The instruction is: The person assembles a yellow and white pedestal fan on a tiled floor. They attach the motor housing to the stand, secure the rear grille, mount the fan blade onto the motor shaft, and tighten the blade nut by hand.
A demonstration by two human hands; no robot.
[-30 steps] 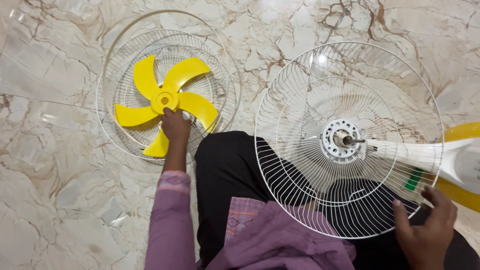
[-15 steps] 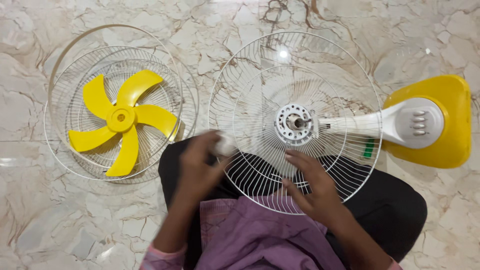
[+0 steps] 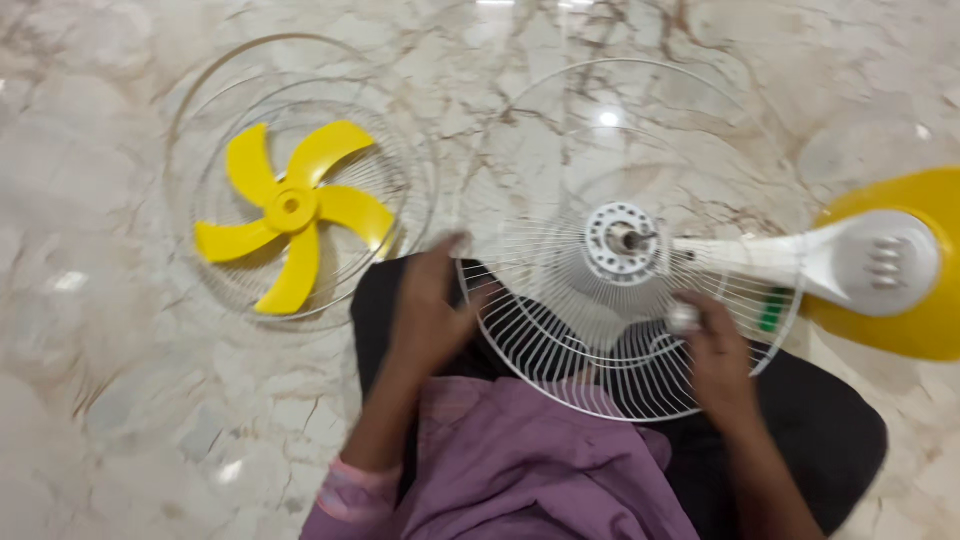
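A white wire fan grille [image 3: 560, 340] lies tilted over my lap, fixed around the round motor hub [image 3: 622, 241] with its short shaft. My left hand [image 3: 428, 312] is at the grille's left rim, thumb and fingers on either side of the wire. My right hand [image 3: 718, 352] rests on the grille's lower right and pinches a small white round piece [image 3: 685, 318] at its fingertips. The picture is blurred by motion.
To the left, a yellow fan blade [image 3: 290, 210] lies inside a second wire grille [image 3: 405, 160] on the marble floor. The fan's white neck [image 3: 760, 256] runs right to a white control head [image 3: 880, 262] on a yellow base [image 3: 930, 325].
My left hand left the yellow blade, carried a small white piece over, and now sits at the grille's rim. My right hand moved from the grille's lower right edge inward and now holds the piece.
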